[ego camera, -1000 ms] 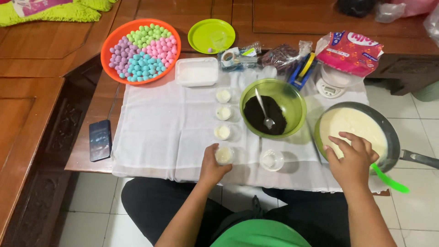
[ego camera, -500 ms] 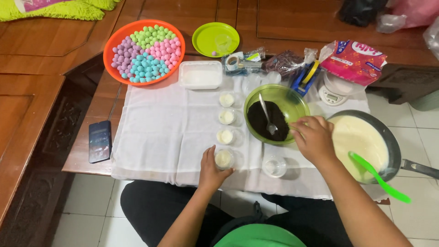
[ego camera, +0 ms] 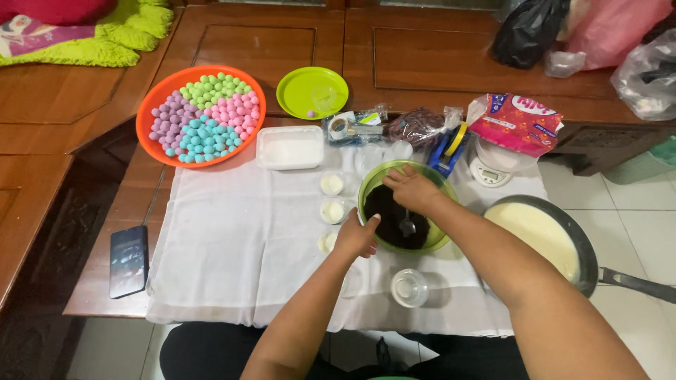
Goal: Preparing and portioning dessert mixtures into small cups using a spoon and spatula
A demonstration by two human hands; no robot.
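Both hands — left hand, right hand — at green bowl.

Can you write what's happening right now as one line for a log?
right hand: on spoon in green bowl of dark filling | left hand: steadying bowl rim | pan: beside bowl

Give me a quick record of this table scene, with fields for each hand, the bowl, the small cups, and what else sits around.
left hand: rests on the near rim of the green bowl
right hand: over the bowl, at the handle of the spoon
bowl contents: dark crumbly filling
small cups: row left of the bowl, pale filling; one empty cup nearer the person
pan: right of the bowl, creamy liquid
orange tray: pastel balls
phone: table's left edge
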